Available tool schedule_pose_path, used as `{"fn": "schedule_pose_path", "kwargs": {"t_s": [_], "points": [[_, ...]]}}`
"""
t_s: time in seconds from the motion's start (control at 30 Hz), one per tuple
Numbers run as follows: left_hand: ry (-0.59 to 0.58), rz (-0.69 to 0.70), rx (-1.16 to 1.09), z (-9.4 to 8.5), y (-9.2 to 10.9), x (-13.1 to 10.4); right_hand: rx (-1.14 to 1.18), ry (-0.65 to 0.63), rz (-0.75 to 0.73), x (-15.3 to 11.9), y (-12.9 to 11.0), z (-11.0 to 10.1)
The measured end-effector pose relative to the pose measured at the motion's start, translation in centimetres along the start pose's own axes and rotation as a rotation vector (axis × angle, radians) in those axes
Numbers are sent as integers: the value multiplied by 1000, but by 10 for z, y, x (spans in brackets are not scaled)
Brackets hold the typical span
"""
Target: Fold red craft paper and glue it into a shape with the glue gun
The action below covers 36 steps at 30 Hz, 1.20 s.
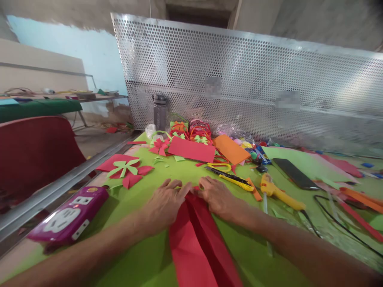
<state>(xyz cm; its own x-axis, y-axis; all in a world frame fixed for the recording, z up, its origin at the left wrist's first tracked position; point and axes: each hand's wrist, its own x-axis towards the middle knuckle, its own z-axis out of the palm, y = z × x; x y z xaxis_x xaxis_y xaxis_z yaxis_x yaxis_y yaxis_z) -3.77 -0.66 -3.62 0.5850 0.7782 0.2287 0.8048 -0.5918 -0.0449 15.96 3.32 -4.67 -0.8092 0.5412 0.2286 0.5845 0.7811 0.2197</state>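
A long sheet of red paper (187, 243), with lengthwise folds, runs toward me over the green table covering. At its far end my left hand (167, 201) presses on the left edge, thumb and fingers closed on the paper. My right hand (216, 195) pinches the same end from the right, its fingers curled. The two hands nearly meet, and they hide the paper's tip. Just beyond them lie a yellow box cutter (236, 181) and yellow-handled scissors (220, 166). A yellow glue gun (281, 193) rests right of my right hand.
A purple power strip (72, 215) sits at the left edge. Green and red paper cutouts (124, 167), a red card (191, 149), an orange card (231, 148) and a black phone (295, 173) lie around. A water bottle (160, 113) stands before the perforated metal panel (254, 75).
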Motion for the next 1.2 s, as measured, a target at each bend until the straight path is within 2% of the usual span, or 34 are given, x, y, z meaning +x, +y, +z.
{"fn": "schedule_pose_path", "kwargs": {"t_s": [0.17, 0.33, 0.47, 0.7, 1.0, 1.2], "points": [[23, -3, 15, 3, -1, 1, -12, -14, 46, 2, -2, -11], [-10, 5, 12, 10, -3, -2, 19, -38, 76, 3, -7, -17], [58, -6, -3, 15, -4, -5, 26, -40, 93, 2, -7, -15], [137, -64, 12, 10, -1, -9, 59, -82, 108, 2, -6, -18], [147, 19, -7, 39, -13, -11, 137, -88, 130, 4, -4, -11], [114, 7, -38, 40, -13, -12, 167, -45, 113, 4, -3, -7]]}}
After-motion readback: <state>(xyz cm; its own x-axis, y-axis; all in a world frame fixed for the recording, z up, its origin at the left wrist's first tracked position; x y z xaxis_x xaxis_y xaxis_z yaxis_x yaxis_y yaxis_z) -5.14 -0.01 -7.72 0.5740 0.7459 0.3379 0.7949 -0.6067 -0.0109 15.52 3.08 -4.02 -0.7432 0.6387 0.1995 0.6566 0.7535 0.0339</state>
